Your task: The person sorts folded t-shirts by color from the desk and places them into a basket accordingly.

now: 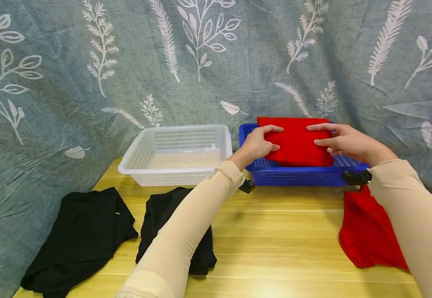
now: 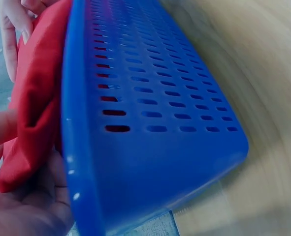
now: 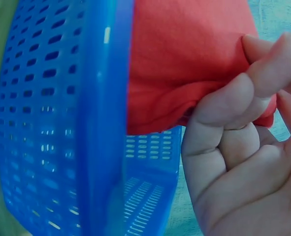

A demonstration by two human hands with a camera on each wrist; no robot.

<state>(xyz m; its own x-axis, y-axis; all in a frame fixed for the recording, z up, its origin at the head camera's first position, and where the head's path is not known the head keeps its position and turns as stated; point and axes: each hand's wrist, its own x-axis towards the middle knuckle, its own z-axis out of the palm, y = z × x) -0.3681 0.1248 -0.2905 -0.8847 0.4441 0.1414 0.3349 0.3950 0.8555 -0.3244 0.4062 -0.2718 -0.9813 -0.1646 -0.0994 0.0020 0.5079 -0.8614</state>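
Observation:
A folded red cloth (image 1: 294, 145) is held over the blue basket (image 1: 298, 177), its lower part inside the rim. My left hand (image 1: 258, 142) grips its left side; in the left wrist view that hand's fingers lie around the bunched red fabric (image 2: 39, 93). On the opposite side, my right hand (image 1: 346, 142) pinches the cloth's edge, and the right wrist view shows its curled fingers (image 3: 224, 105) pressed into the fabric. The cloth hides much of the basket's inside.
A white basket (image 1: 174, 178) stands left of the blue one. Two black garments (image 1: 85, 236) lie on the left of the wooden table (image 1: 275, 248), one partly behind my left sleeve. Another red garment (image 1: 368, 231) lies at the right. A patterned curtain (image 1: 216, 91) hangs behind.

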